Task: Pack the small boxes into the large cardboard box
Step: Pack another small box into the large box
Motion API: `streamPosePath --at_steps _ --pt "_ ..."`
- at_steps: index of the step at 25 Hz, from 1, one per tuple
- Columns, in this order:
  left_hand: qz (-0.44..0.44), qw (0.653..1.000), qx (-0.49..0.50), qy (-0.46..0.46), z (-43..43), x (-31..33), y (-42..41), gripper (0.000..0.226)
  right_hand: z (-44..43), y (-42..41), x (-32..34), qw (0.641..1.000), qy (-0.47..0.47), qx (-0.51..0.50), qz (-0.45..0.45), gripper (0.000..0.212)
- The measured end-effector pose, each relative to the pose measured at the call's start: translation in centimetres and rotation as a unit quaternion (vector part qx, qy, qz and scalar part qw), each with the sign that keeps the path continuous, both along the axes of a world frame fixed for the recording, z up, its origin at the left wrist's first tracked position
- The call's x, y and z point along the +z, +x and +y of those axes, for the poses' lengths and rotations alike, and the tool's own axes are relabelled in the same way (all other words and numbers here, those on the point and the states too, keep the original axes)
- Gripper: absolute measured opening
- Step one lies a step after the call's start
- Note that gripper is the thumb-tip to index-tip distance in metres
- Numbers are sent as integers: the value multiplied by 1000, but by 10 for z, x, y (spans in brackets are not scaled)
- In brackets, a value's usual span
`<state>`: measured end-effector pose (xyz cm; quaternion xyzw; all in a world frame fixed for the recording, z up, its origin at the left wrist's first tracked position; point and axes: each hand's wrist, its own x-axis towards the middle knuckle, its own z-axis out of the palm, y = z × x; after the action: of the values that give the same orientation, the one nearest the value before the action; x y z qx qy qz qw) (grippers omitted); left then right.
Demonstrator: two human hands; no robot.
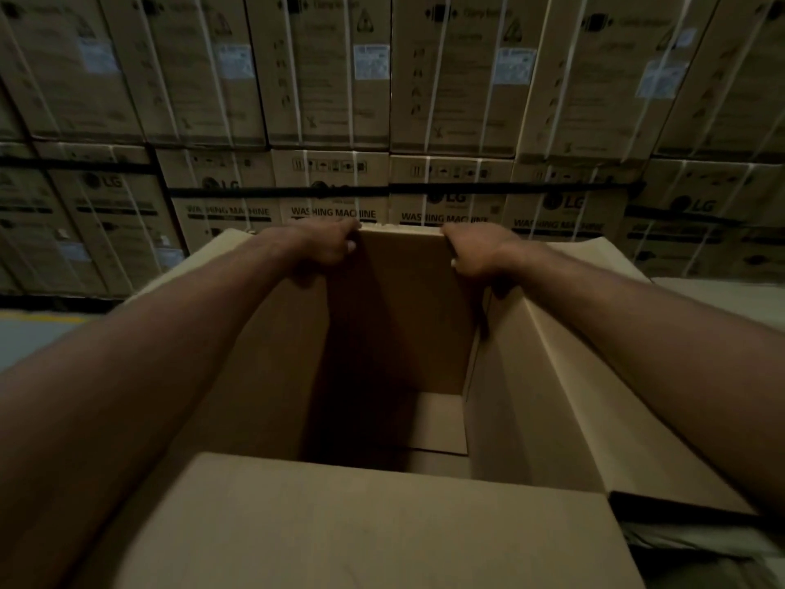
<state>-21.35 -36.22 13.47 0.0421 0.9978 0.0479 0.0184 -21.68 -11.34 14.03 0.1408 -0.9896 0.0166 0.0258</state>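
Left hand is curled over the top left corner of the far panel of the large cardboard box, which sits open right in front, no small boxes in sight. Right hand grips the other top corner. Looks light but bendy, so I'd hold it by edges and corners, not mid-panel.

Both arms reach out over the big cardboard box, which is open at the top. The left hand and the right hand each grip a top corner of a tall cardboard piece that stands up at the far side of the box. It is dark inside the box. Behind it, washing machine boxes are stacked in rows.
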Motion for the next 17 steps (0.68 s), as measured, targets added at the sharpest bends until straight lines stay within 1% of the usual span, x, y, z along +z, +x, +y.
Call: streamPosePath --at_steps 3,5,7,9,11,12,13,14,16,17 --pt "-24 1000 -9 -6 3 11 12 69 0 11 -1 999 24 11 21 53" --pt "-43 999 -18 22 3 23 28 76 4 23 5 997 58 14 55 66" --pt "-51 997 -11 57 0 29 54 76 11 43 10 996 56 -2 66 70" --pt "-60 996 9 73 -5 26 84 77 20 67 4 998 31 -42 34 70" --pt "-50 998 21 43 -9 17 113 77 30 96 -11 997 54 -57 14 68" --pt "-32 999 20 29 -10 13 125 73 34 107 -15 996 63 -54 11 68" --pt "-10 999 17 37 -10 12 136 70 38 114 -14 997 50 -51 11 69" --pt "0 998 14 64 -8 14 148 69 40 123 -7 999 14 -49 8 70" --pt "-6 991 4 131 -2 21 173 71 43 145 10 995 -83 -52 0 69" --pt "-12 987 -1 159 1 25 186 71 43 157 16 992 -117 -50 3 66"
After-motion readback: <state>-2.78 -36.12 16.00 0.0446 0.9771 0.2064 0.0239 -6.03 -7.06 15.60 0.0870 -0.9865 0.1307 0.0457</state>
